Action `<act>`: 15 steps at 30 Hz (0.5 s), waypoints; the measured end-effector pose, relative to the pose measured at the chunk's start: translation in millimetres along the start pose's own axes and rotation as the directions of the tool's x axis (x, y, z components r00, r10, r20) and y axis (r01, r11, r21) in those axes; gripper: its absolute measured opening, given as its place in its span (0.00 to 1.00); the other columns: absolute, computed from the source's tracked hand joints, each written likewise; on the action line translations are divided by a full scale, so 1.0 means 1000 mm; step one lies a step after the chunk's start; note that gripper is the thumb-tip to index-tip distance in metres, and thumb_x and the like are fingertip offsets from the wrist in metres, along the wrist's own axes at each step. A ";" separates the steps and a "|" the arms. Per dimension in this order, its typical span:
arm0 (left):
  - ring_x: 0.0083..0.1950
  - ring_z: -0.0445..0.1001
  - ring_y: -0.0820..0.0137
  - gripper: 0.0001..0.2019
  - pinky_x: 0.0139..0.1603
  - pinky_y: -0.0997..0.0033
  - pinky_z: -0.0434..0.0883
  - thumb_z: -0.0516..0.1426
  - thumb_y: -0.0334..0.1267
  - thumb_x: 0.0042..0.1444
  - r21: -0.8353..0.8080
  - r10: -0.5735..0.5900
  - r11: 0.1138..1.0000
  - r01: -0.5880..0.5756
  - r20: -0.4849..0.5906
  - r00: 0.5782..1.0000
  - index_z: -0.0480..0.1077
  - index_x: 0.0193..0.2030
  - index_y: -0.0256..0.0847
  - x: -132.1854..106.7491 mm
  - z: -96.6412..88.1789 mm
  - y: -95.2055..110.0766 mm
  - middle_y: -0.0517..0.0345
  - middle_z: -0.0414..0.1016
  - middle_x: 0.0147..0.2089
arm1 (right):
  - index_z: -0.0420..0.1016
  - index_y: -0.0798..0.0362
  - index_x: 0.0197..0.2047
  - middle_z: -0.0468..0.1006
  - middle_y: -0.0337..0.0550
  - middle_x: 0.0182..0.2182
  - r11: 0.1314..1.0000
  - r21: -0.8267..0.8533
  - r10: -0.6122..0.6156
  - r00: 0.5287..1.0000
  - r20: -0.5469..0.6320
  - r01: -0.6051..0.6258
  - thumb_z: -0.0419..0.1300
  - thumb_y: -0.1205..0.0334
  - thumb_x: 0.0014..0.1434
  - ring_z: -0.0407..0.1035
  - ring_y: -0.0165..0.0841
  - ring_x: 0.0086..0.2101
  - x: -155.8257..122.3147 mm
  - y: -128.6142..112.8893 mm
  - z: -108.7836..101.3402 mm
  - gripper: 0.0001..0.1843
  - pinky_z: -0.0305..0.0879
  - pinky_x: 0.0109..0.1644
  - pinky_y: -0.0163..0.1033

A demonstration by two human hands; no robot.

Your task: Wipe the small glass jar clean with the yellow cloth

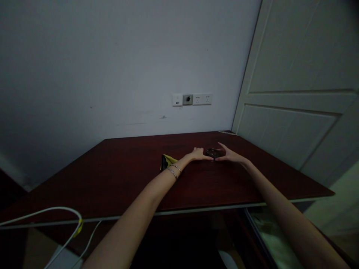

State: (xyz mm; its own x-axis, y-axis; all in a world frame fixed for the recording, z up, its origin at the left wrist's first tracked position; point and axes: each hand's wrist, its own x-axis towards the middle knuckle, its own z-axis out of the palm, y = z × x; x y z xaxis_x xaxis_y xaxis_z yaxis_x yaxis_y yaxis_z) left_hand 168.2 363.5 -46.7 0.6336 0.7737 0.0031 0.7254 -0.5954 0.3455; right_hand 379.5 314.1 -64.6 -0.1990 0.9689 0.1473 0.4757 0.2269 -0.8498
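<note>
A small, dark, round glass dish, resembling an ashtray, rests on the red-brown desk between my two hands. My left hand is at its left side, thumb reaching along the near rim and fingers bent. From the right, my right hand curves around the dish with thumb in front, one finger raised and the others partly hidden behind it. Beside my left forearm, which wears thin bracelets, lies a yellow-and-black item, partly covered by the arm; its kind is unclear.
Wall sockets sit above the desk's back edge. A white panelled door stands along the right side. A white cable loops over the front left edge. Below the right front is an open drawer with pale contents.
</note>
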 end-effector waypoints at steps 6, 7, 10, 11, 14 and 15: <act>0.55 0.63 0.52 0.40 0.52 0.60 0.61 0.53 0.67 0.38 0.036 0.043 0.998 -0.042 -0.029 0.999 0.67 0.48 0.33 0.014 0.019 0.000 0.41 0.69 0.51 | 0.33 0.56 0.65 0.65 0.59 0.54 0.998 -0.044 -0.044 0.999 -0.004 0.044 0.68 0.55 0.38 0.65 0.43 0.52 0.003 0.005 0.003 0.61 0.58 0.59 0.49; 0.55 0.63 0.52 0.39 0.52 0.60 0.60 0.53 0.67 0.39 0.031 0.044 0.999 -0.043 -0.035 0.998 0.67 0.48 0.33 0.015 0.020 -0.001 0.41 0.69 0.51 | 0.34 0.55 0.65 0.65 0.59 0.54 0.998 -0.050 -0.048 0.999 -0.010 0.047 0.68 0.55 0.38 0.65 0.43 0.52 0.003 0.005 0.003 0.61 0.58 0.58 0.49; 0.55 0.63 0.54 0.38 0.54 0.60 0.58 0.54 0.65 0.40 0.014 0.048 0.999 -0.048 -0.044 0.998 0.66 0.49 0.34 0.016 0.021 -0.003 0.42 0.70 0.50 | 0.35 0.54 0.65 0.66 0.57 0.53 0.997 -0.062 -0.055 0.998 -0.017 0.054 0.68 0.55 0.39 0.65 0.43 0.52 0.003 0.006 0.003 0.59 0.58 0.58 0.49; 0.55 0.63 0.54 0.37 0.55 0.60 0.58 0.54 0.64 0.40 0.012 0.054 0.999 -0.053 -0.047 0.997 0.67 0.49 0.35 0.016 0.021 -0.003 0.43 0.70 0.50 | 0.35 0.54 0.65 0.67 0.57 0.53 0.996 -0.065 -0.057 0.998 -0.020 0.055 0.68 0.55 0.39 0.65 0.43 0.52 0.004 0.007 0.003 0.59 0.58 0.58 0.49; 0.55 0.63 0.54 0.35 0.56 0.59 0.57 0.54 0.63 0.41 0.002 0.067 0.998 -0.067 -0.066 0.996 0.67 0.48 0.35 0.014 0.021 -0.001 0.44 0.71 0.49 | 0.38 0.54 0.65 0.67 0.57 0.53 0.997 -0.060 -0.059 0.997 -0.044 0.056 0.68 0.55 0.39 0.65 0.43 0.52 0.004 0.009 0.004 0.58 0.58 0.59 0.49; 0.55 0.63 0.54 0.35 0.56 0.59 0.57 0.54 0.63 0.42 -0.005 0.073 0.997 -0.074 -0.072 0.995 0.68 0.48 0.35 0.014 0.021 -0.001 0.45 0.71 0.49 | 0.39 0.54 0.65 0.67 0.56 0.53 0.997 -0.053 -0.057 0.997 -0.057 0.054 0.68 0.55 0.38 0.65 0.43 0.52 0.003 0.010 0.004 0.57 0.58 0.59 0.49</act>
State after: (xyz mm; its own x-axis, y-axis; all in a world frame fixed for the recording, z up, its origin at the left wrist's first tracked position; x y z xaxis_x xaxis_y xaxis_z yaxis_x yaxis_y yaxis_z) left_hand 181.7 370.1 -66.4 0.6639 0.7417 0.0957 0.6754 -0.6496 0.3491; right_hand 380.1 319.0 -75.1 -0.1770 0.9584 0.2240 0.5091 0.2839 -0.8125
